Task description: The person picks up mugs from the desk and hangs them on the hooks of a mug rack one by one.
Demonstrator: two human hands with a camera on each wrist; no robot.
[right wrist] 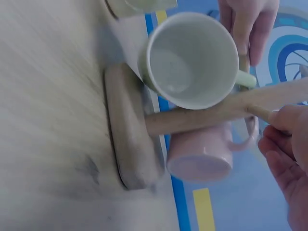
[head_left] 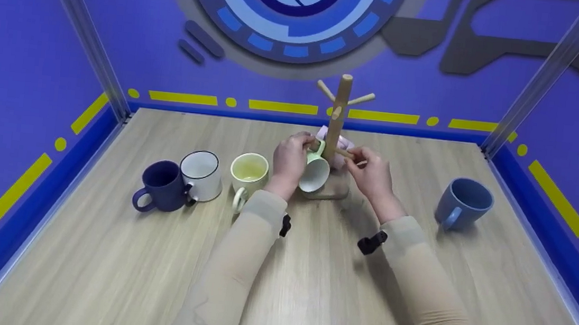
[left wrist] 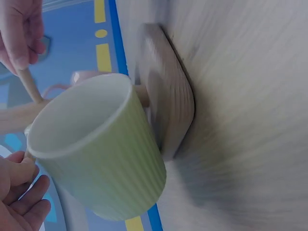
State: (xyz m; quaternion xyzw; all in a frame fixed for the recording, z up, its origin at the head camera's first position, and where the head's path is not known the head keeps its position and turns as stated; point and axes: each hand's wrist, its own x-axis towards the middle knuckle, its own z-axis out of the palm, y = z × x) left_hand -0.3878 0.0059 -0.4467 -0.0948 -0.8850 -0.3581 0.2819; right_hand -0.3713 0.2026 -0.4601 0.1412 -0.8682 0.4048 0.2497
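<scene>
Head: right hand [head_left: 372, 174] pinches peg [head_left: 343, 152], well apart from right table edge [head_left: 539, 260].

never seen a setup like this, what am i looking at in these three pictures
No machine: these are a person's bare left hand and right hand. One picture comes from a head camera, the others from a camera on each wrist. On the table are a navy mug, white mug and pale yellow mug at left, a blue mug at right, and a wooden stand between. Each hand pinches a peg on it; a green mug and pink mug hang there.
</scene>
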